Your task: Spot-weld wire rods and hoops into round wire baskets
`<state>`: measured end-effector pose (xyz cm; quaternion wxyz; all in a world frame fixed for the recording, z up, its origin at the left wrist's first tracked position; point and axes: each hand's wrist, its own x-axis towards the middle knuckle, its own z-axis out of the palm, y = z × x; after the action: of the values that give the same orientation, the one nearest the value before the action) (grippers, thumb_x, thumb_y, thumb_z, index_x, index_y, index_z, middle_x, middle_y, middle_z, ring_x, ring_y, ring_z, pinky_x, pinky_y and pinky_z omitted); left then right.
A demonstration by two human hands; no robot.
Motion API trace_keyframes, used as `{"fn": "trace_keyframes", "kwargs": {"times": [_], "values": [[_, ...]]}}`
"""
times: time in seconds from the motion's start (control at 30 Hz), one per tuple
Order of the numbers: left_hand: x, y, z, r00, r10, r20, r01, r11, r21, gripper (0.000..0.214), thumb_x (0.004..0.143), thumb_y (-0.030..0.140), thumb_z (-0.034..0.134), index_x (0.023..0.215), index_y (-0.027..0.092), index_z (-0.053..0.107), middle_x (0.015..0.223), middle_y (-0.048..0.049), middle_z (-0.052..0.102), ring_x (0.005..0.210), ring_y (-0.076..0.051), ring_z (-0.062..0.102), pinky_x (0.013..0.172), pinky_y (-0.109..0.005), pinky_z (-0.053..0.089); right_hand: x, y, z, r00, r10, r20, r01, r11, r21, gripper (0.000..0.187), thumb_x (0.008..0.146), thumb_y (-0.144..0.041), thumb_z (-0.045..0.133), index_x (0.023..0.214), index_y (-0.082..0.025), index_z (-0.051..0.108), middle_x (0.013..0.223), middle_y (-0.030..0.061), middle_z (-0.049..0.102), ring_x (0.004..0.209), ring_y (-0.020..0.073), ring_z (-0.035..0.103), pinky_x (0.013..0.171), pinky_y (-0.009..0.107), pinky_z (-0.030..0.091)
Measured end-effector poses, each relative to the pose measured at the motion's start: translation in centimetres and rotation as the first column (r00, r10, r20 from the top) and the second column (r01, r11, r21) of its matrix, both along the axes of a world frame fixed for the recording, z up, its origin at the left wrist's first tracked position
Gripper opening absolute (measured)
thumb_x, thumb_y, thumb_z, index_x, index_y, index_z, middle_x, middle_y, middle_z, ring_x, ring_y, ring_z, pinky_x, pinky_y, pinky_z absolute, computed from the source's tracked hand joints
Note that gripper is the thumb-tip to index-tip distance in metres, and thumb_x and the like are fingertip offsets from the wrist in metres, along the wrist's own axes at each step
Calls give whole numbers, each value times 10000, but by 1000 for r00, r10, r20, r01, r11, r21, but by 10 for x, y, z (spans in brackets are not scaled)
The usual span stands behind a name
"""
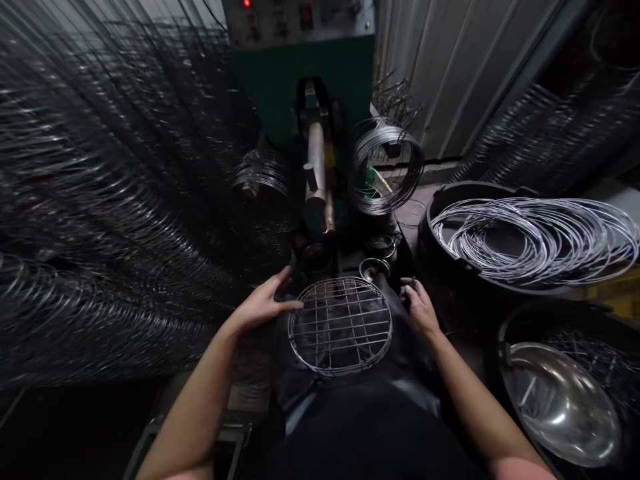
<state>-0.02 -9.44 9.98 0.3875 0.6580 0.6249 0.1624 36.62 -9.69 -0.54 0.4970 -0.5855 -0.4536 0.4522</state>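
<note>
A round wire rack (336,327), with crossed wires inside a rim of several rings, lies over my lap. My left hand (265,303) is at its left side, fingers apart, the thumb at or just above the rim; I cannot tell whether it touches. To the right of the rack, my right hand (420,308) is closed, its dark-tipped fingers curled together. Whatever it may hold is too small and dark to make out. A small metal bowl (374,269) stands just beyond the rack's far edge.
Ahead is a green machine (270,80) with a metal arm (316,157) pointing at me. Wire coils (385,203) hang right of it. Wire rings (530,233) overhang a black tub (435,250). A shiny basin (565,407) sits lower right. Stacked wire racks (125,200) fill the left.
</note>
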Motion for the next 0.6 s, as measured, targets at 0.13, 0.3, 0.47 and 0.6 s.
{"fn": "trace_keyframes", "kwargs": {"times": [0.13, 0.3, 0.47, 0.6], "values": [[43, 75, 10, 974, -228, 18, 228, 958, -172, 964, 572, 545, 727, 1377, 156, 366, 1383, -136, 457, 1270, -277, 428, 1079, -369, 298, -10, 16, -32, 997, -75, 1, 75, 996, 48, 387, 763, -474, 508, 1031, -195, 521, 868, 53, 643, 839, 197, 603, 819, 365, 469], [102, 136, -26, 858, -506, 87, 486, 747, -453, 1003, 431, 472, 810, 1305, 131, 455, 1369, -159, 467, 1281, -309, 403, 1077, -383, 288, -13, 19, -50, 964, -187, -190, 181, 982, -48, 361, 696, -477, 584, 931, -208, 531, 765, 20, 618, 651, 168, 579, 632, 322, 490], [123, 141, -62, 780, -514, 358, 612, 504, -610, 819, 376, 488, 815, 1103, 180, 602, 1150, -74, 646, 1079, -300, 577, 908, -396, 462, 3, 25, -40, 774, -301, -557, 191, 950, -249, 317, 619, -328, 680, 898, -200, 602, 648, -23, 542, 528, 117, 525, 463, 245, 456], [121, 131, -63, 756, -429, 494, 654, 456, -604, 603, 418, 478, 815, 924, 188, 666, 921, -21, 698, 860, -240, 641, 790, -352, 506, 5, 23, -33, 739, -285, -610, 138, 951, -277, 249, 609, -262, 691, 835, -196, 611, 632, -11, 546, 547, 138, 551, 501, 291, 507]]}}
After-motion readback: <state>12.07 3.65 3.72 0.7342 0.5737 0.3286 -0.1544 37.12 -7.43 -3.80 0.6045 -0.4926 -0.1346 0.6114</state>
